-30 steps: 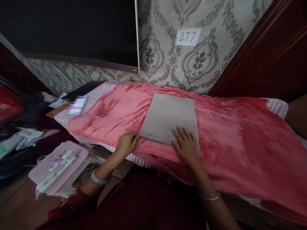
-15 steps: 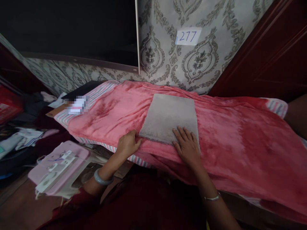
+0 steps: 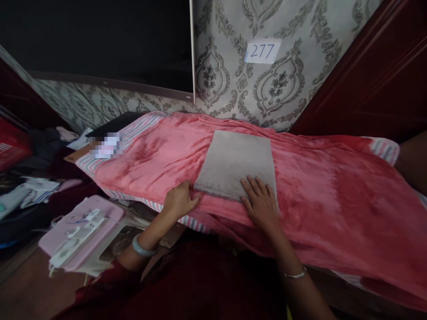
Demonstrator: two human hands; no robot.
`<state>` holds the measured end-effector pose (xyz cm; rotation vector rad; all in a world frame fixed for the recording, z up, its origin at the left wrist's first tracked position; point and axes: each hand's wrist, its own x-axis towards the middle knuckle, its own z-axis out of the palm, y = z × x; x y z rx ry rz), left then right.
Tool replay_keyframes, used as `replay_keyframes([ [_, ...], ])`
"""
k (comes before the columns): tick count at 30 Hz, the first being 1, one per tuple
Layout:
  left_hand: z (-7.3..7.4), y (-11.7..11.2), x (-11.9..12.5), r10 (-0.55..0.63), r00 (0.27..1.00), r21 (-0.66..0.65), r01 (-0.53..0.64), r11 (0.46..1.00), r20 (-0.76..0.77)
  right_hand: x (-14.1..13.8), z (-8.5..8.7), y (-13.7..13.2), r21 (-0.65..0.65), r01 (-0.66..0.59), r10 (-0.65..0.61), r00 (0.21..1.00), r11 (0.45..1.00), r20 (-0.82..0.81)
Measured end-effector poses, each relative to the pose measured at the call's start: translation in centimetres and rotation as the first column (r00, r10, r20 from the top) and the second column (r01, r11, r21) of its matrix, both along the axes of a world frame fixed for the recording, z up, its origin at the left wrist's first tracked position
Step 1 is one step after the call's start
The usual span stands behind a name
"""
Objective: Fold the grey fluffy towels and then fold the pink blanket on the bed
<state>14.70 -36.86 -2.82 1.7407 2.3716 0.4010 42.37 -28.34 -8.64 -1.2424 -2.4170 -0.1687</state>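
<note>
Right hand (image 3: 260, 202) spread flat on the near right corner of a rectangular grey plush cloth (image 3: 238, 155) | left hand (image 3: 178, 201), thumb wide of fingers, beside its near left corner | cloth lies on pink plush blanket (image 3: 320, 191) | white paper marked "277" (image 3: 263, 51) beyond

I count two hands, one left hand (image 3: 180, 202) and one right hand (image 3: 262, 203), two bangles (image 3: 143, 251), one grey cloth (image 3: 238, 160), one pink blanket (image 3: 333, 191), one dark screen (image 3: 110, 40) far left, one numbered paper (image 3: 263, 50) at the far side, and, near left, one pink case (image 3: 68, 225) and one white power strip (image 3: 80, 240).
</note>
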Motion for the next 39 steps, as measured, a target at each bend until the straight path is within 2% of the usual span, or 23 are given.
replay_keyframes([
  [5, -0.4, 0.3, 0.0, -0.092, 0.994, -0.023, 0.091, 0.996, -0.053, 0.0, 0.0, 0.0, -0.006, -0.008, 0.008, 1.0, 1.0, -0.016],
  [11, -1.4, -0.6, -1.7, -0.178, 0.979, 0.137, 0.164, 0.977, 0.103, 0.0, -0.2, 0.3, -0.01, -0.028, 0.028, 0.996, 1.0, -0.08],
  [14, -1.6, -0.8, -2.1, -0.226, 0.958, 0.218, 0.187, 0.958, 0.173, -0.8, 0.1, 0.0, 0.025, -0.064, 0.068, 0.973, 0.998, -0.219],
  [17, -1.7, -0.9, -2.1, -0.24, 0.952, 0.281, 0.181, 0.943, 0.191, -2.9, 1.0, -0.9, 0.051, -0.19, 0.194, 0.898, 0.981, -0.396],
  [19, -1.6, -1.0, -2.0, -0.253, 0.949, 0.322, 0.183, 0.929, 0.188, -5.0, 1.8, -1.7, 0.022, -0.289, 0.267, 0.846, 0.957, -0.461],
  [23, -1.4, -1.1, -1.7, -0.272, 0.951, 0.366, 0.203, 0.908, 0.146, -9.9, 3.3, -2.8, -0.06, -0.443, 0.38, 0.823, 0.894, -0.423],
  [26, -1.6, -1.1, -1.6, -0.277, 0.957, 0.363, 0.231, 0.903, 0.08, -13.1, 3.6, -3.0, -0.11, -0.484, 0.426, 0.841, 0.868, -0.333],
  [29, -1.8, -1.1, -1.9, -0.272, 0.962, 0.377, 0.237, 0.895, 0.041, -14.8, 3.2, -2.7, -0.156, -0.442, 0.395, 0.881, 0.883, -0.261],
  [32, -2.1, -1.2, -2.5, -0.324, 0.943, 0.422, 0.262, 0.868, 0.08, -15.1, 2.3, -2.3, -0.189, -0.407, 0.355, 0.898, 0.894, -0.258],
  [36, -2.5, -0.8, -3.3, -0.384, 0.917, 0.531, 0.276, 0.802, 0.104, -14.5, 1.1, -2.1, -0.178, -0.432, 0.338, 0.854, 0.884, -0.395],
  [39, -3.0, 0.2, -3.7, -0.46, 0.887, 0.576, 0.357, 0.735, 0.037, -14.4, 0.6, -2.2, -0.142, -0.449, 0.321, 0.794, 0.882, -0.516],
])
